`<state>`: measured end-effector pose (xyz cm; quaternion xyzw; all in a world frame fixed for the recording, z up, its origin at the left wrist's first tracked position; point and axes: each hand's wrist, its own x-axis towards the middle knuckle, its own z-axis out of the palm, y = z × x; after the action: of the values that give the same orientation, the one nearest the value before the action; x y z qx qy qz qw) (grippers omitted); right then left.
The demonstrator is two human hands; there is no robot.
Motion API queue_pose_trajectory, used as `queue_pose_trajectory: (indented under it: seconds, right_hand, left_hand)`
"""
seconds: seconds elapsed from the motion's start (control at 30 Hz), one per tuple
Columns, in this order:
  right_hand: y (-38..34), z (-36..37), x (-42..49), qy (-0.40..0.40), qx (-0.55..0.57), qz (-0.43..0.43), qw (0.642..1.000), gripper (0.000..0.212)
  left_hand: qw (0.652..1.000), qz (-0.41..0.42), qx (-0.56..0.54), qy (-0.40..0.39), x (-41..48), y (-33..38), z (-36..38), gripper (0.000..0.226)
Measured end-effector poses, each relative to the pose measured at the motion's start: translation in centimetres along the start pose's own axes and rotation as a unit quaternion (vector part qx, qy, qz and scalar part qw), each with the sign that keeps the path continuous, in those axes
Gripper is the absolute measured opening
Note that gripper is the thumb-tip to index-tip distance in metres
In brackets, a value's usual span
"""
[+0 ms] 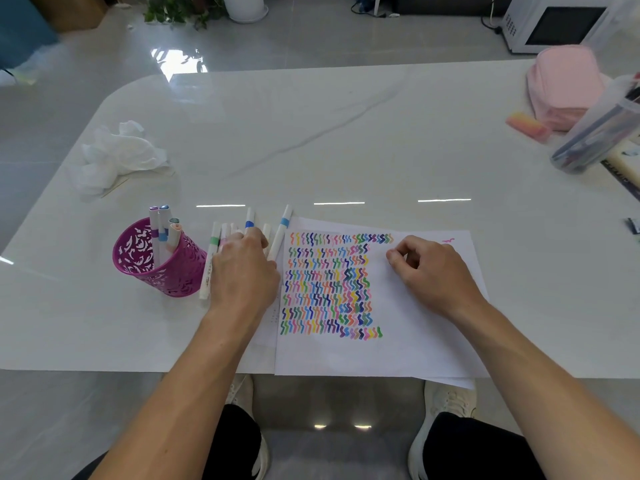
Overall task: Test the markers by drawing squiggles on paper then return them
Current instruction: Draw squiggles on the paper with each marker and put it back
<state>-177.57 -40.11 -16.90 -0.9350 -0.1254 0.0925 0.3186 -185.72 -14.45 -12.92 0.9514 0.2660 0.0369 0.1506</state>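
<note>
Head view: a glossy white table (346, 140) with faint grey veining and a rounded corner fills the frame.

At centre left stands one magenta cup (152, 268), round, with cut-out filigree walls. It holds four capped markers (162, 226), with purple, blue, teal and peach tips.

Just right of the cup, a row of white loose markers (284, 225) with coloured bands lies on the table. At least six show, and their lower ends are hidden.

The left hand (242, 271) lies over this row with fingers bent down. Its fingertips are out of sight, so whether it grasps a marker cannot be told.

At centre right, the paper (415, 323) lies flat. It carries rows of many-coloured squiggles (329, 285) and a lone pink mark near its upper right corner. The edge of a second sheet shows beneath it.

The right hand (429, 271) rests on the paper, clenched loosely with thumb against forefinger and nothing visible in it.

At upper left lies one crumpled white tissue (114, 154). At upper right sit a soft pink pouch (564, 84) and a clear plastic tub (599, 133) of pens, which is cut off by the frame edge and blurred.
</note>
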Motion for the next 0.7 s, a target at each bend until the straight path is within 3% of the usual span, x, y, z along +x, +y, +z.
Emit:
queue_pose_trajectory:
  seconds: [0.4,0.7]
  right_hand:
    - [0.8,-0.2,-0.2,0.031,0.006,0.000,1.000,0.023]
    - [0.8,-0.4,-0.3,0.025,0.009,-0.014,1.000,0.023]
  left_hand:
    - [0.999,0.014,0.012,0.038,0.1,1.1,1.1,0.026]
    - [0.999,-0.004,0.052,0.002,0.1,1.7,1.2,0.030]
